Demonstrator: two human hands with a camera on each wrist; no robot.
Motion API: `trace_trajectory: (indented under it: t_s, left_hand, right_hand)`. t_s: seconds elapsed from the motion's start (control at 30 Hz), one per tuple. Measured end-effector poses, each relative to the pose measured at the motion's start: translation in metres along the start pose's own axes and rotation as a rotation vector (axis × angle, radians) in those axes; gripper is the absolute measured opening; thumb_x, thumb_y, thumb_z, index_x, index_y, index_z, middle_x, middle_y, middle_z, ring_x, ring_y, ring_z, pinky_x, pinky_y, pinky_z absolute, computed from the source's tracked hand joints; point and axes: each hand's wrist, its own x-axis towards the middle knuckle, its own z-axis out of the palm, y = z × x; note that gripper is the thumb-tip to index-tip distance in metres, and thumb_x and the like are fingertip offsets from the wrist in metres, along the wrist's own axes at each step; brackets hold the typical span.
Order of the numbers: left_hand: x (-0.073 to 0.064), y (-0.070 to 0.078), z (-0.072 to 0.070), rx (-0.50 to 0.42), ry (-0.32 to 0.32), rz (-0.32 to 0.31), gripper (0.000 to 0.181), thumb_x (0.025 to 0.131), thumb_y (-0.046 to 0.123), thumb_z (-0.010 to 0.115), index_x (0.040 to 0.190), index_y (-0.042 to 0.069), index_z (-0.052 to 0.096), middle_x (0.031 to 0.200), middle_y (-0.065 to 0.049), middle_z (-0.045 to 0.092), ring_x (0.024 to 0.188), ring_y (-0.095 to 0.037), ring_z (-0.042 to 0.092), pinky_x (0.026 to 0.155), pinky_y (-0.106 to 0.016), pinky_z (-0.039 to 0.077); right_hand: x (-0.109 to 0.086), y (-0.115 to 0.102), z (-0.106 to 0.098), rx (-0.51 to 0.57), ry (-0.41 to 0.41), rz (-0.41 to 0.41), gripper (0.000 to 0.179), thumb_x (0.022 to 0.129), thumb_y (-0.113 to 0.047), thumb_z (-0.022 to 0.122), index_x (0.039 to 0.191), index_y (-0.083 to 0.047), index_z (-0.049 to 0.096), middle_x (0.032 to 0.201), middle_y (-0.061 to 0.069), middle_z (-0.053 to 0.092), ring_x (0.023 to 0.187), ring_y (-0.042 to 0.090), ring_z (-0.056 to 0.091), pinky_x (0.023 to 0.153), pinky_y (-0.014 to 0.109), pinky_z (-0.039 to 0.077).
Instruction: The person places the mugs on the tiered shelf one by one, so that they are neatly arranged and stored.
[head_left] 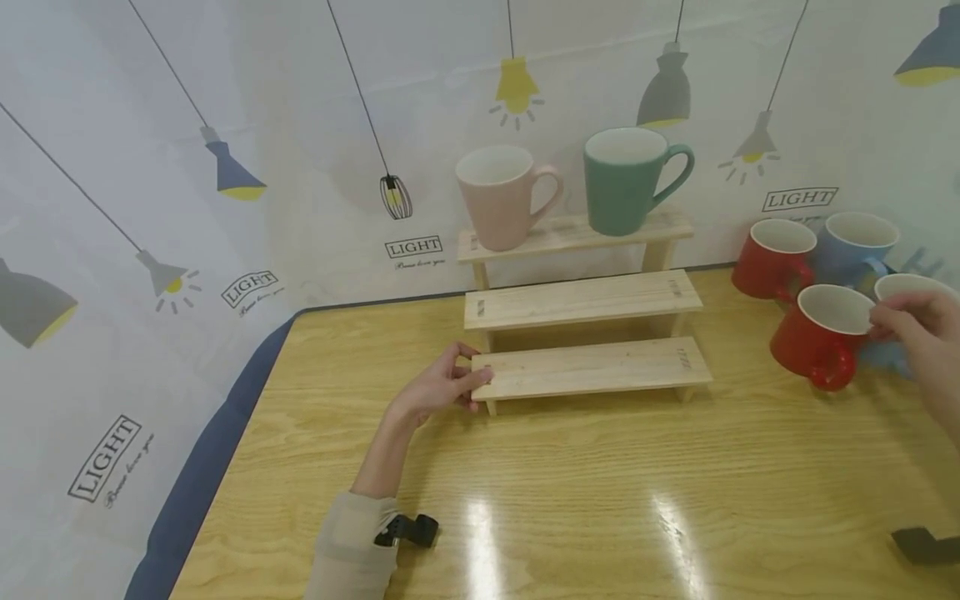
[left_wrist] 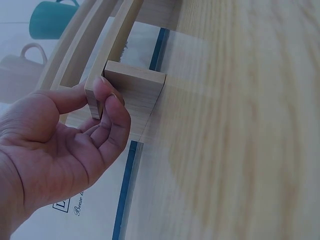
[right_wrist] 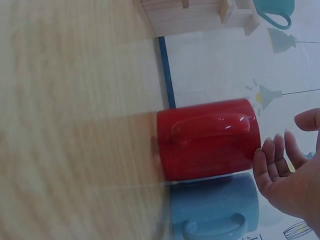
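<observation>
My left hand [head_left: 438, 385] grips the left end of the lowest step of a three-tier wooden stand [head_left: 592, 371], thumb on top and fingers beneath. The left wrist view shows that board end between the thumb and the curled fingers of the hand [left_wrist: 70, 135]. At the right, my right hand [head_left: 926, 333] is by the rim of the front red mug [head_left: 813, 337]. In the right wrist view, the thumb of this hand [right_wrist: 295, 180] is apart from its fingers, whose tips are close to the red mug [right_wrist: 207, 140]. A blue mug [right_wrist: 215, 205] stands alongside.
On the stand's top tier are a pink mug [head_left: 498, 200] and a green mug [head_left: 622, 183]. Another red mug [head_left: 768, 262] and a blue mug [head_left: 855, 250] stand behind the front pair. A lamp-printed cloth [head_left: 315, 125] hangs behind the wooden table [head_left: 562, 500].
</observation>
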Motion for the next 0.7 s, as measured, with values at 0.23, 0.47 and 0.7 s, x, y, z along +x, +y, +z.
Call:
trace_trajectory:
  t_s: [0.23, 0.47, 0.7]
  left_hand:
    - [-0.001, 0.000, 0.001, 0.001, 0.000, 0.005, 0.053, 0.104, 0.023, 0.061, 0.140, 0.002, 0.029, 0.107, -0.016, 0.063, 0.067, -0.017, 0.062, 0.075, -0.032, 0.055]
    - [0.000, -0.001, 0.000, 0.008, -0.005, 0.011, 0.052, 0.104, 0.024, 0.061, 0.140, 0.003, 0.030, 0.105, -0.015, 0.063, 0.067, -0.017, 0.063, 0.075, -0.032, 0.055]
    - [-0.001, 0.000, 0.000, 0.014, -0.007, 0.001, 0.052, 0.104, 0.025, 0.061, 0.140, 0.004, 0.030, 0.103, -0.014, 0.063, 0.068, -0.018, 0.063, 0.077, -0.033, 0.055]
  right_hand:
    - [0.014, 0.059, -0.033, -0.072, -0.021, 0.041, 0.022, 0.104, -0.009, 0.052, 0.087, -0.011, 0.065, 0.077, -0.015, 0.066, 0.068, -0.003, 0.063, 0.069, 0.007, 0.046]
    - [-0.005, 0.036, -0.027, -0.198, -0.129, 0.172, 0.038, 0.107, -0.019, 0.047, 0.079, -0.018, 0.073, 0.075, -0.025, 0.067, 0.074, -0.011, 0.061, 0.081, 0.003, 0.036]
    - [0.009, 0.078, -0.041, -0.119, -0.153, 0.144, 0.041, 0.107, -0.024, 0.052, 0.078, -0.008, 0.076, 0.072, -0.013, 0.072, 0.070, -0.003, 0.069, 0.069, 0.007, 0.048]
